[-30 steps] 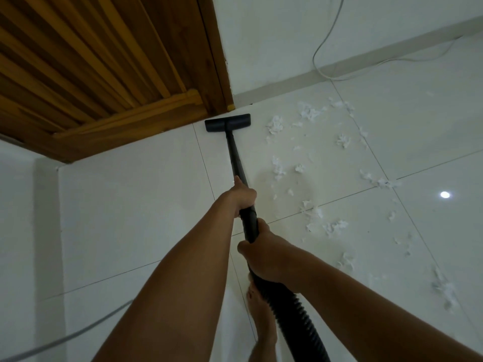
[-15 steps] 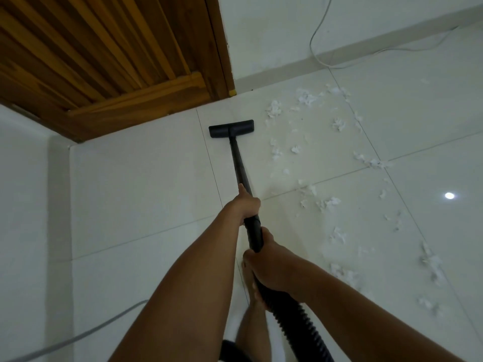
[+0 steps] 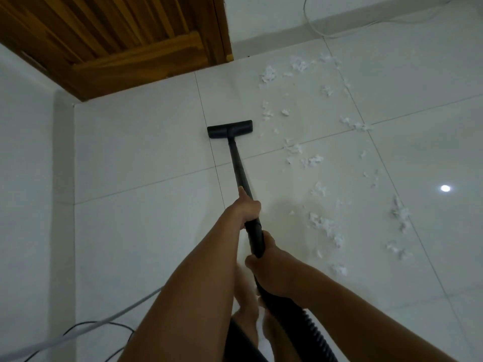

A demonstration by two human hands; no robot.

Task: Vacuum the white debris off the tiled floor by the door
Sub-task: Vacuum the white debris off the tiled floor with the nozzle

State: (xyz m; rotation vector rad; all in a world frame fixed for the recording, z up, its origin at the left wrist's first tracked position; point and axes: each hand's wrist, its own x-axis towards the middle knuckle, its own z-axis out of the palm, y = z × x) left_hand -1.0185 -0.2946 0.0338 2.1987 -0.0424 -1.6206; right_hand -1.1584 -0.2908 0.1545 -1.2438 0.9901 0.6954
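Observation:
A black vacuum wand (image 3: 239, 165) runs from my hands to its flat floor head (image 3: 230, 129), which lies on the white tiles well short of the wooden door (image 3: 125, 40). My left hand (image 3: 247, 207) grips the wand higher up. Lower down, my right hand (image 3: 271, 259) grips the wand where the ribbed black hose (image 3: 313, 333) joins it. White debris (image 3: 321, 223) lies scattered in a band to the right of the head, from near the wall (image 3: 298, 64) down past my hands.
A white wall stands along the left (image 3: 26, 178) and another at the back with a thin cable (image 3: 313, 27) trailing down it. A grey cord and a black cord (image 3: 86, 327) cross the floor at the lower left. My bare feet (image 3: 248, 309) stand below the hands.
The floor head has been drawn back from the door's foot toward me, and my hands came back with it. The view has tilted, so more floor and cords show.

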